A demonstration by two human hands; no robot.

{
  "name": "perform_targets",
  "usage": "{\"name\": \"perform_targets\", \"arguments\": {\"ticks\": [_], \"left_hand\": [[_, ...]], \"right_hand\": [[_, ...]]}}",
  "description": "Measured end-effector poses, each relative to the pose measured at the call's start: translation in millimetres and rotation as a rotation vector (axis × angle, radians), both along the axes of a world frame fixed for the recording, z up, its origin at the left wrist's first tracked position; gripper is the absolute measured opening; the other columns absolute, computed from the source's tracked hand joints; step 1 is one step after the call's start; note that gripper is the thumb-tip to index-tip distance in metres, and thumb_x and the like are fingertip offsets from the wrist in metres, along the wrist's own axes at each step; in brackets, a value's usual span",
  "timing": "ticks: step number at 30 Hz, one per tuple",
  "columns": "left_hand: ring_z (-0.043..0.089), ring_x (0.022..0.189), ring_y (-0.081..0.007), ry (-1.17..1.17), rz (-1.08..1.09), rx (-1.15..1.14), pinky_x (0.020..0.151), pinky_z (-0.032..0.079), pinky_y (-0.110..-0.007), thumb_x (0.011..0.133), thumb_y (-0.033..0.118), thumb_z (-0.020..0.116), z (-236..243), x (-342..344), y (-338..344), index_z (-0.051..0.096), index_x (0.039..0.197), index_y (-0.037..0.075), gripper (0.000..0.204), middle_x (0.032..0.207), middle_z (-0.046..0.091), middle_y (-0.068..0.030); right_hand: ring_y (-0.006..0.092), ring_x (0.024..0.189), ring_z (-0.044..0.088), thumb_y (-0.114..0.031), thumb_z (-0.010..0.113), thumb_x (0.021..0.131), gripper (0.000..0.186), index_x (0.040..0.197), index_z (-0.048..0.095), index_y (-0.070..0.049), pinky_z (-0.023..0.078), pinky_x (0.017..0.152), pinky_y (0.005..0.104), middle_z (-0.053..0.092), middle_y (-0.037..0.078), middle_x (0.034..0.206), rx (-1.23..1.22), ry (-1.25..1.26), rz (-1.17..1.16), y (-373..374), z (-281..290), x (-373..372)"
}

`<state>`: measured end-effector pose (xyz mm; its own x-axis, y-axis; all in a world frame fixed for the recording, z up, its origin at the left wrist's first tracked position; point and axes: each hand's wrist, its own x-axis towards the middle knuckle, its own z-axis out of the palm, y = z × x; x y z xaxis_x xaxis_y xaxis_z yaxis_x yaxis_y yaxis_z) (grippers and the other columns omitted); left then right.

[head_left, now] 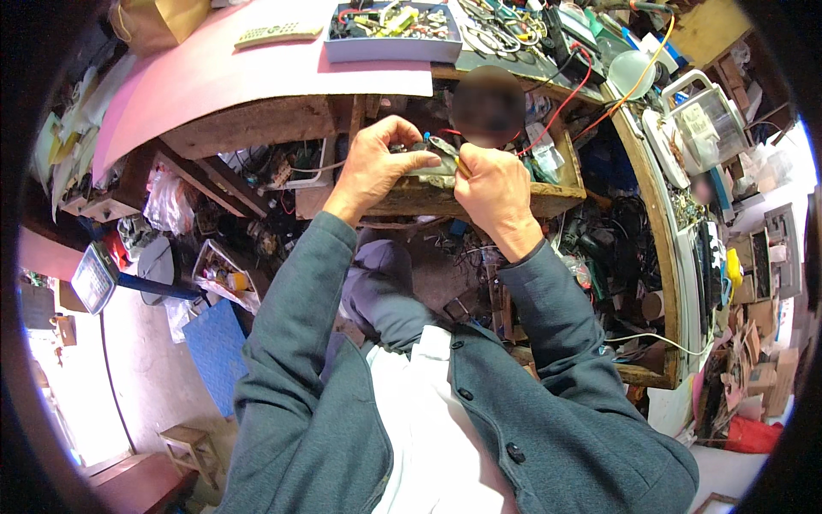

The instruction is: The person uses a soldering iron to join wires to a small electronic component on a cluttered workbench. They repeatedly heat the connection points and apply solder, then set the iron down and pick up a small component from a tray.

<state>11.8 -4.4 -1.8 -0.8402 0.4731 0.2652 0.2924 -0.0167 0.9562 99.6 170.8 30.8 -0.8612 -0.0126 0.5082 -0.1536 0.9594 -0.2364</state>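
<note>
My left hand (pixel 383 164) is closed in a pinch above an open wooden drawer (pixel 402 204). A small blue-tipped piece (pixel 427 136) shows at its fingertips; its kind is too small to tell. Beside it, my right hand (pixel 498 193) is wrapped round a hand tool with a yellow handle (pixel 463 169), seemingly pliers. The tool's metal end points at the left fingertips, and most of its handle is hidden in my fist. Loose parts and bags lie in the drawer below both hands.
On the bench, a box of small parts (pixel 394 50) stands on a pink sheet (pixel 214 94) beside a remote control (pixel 278 34). A red cable (pixel 561 111) and an orange cable (pixel 638 86) hang at the right, near a clear container (pixel 706 124). Clutter lies under the bench.
</note>
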Motion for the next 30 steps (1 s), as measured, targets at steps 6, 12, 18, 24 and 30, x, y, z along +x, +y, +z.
{"name": "perform_targets", "arguments": {"ticks": [6,12,18,24,30], "left_hand": [[0.055,0.071,-0.0026,-0.204,-0.078,0.111,0.061,0.044,-0.018,0.083,0.011,0.080,3,1,-3,0.065,0.095,0.007,0.019,0.083,0.065,0.0039],[0.053,0.074,-0.0036,-0.108,-0.093,0.109,0.067,0.044,-0.019,0.082,0.009,0.079,5,-2,-5,0.063,0.092,0.007,0.020,0.084,0.062,0.0048],[0.054,0.081,-0.0057,0.017,-0.031,0.051,0.075,0.046,-0.023,0.079,0.005,0.080,0,-1,0,0.062,0.090,0.007,0.022,0.085,0.059,0.0053],[0.057,0.084,-0.0066,-0.044,-0.018,0.101,0.079,0.048,-0.023,0.079,0.008,0.082,-1,-2,-1,0.066,0.099,0.006,0.025,0.090,0.063,0.0037],[0.059,0.087,-0.0067,-0.089,-0.055,0.095,0.079,0.048,-0.023,0.082,0.011,0.080,3,0,-2,0.070,0.103,0.005,0.024,0.093,0.067,0.0017]], "right_hand": [[0.0324,0.065,0.064,-0.016,0.066,0.076,0.011,0.075,0.056,-0.010,0.050,0.055,0.0448,0.060,0.010,0.073,0.074,0.121,-0.020,-4,-9,-3],[0.0361,0.063,0.062,-0.013,0.064,0.076,0.012,0.072,0.055,-0.006,0.048,0.057,0.0475,0.059,0.015,0.069,-0.110,0.099,0.060,-3,-12,-2],[0.0237,0.052,0.048,-0.008,0.060,0.077,0.017,0.068,0.049,0.002,0.040,0.053,0.0400,0.045,0.018,0.058,-0.594,-0.149,0.137,-1,-7,-1],[0.0054,0.063,0.038,-0.006,0.058,0.084,0.018,0.070,0.050,0.001,0.036,0.054,0.0280,0.037,0.001,0.060,-0.691,-0.437,0.401,12,14,23],[0.0367,0.078,0.061,-0.020,0.065,0.076,0.018,0.076,0.057,-0.004,0.050,0.067,0.0473,0.058,0.014,0.080,0.108,-0.263,0.068,21,3,53]]}}
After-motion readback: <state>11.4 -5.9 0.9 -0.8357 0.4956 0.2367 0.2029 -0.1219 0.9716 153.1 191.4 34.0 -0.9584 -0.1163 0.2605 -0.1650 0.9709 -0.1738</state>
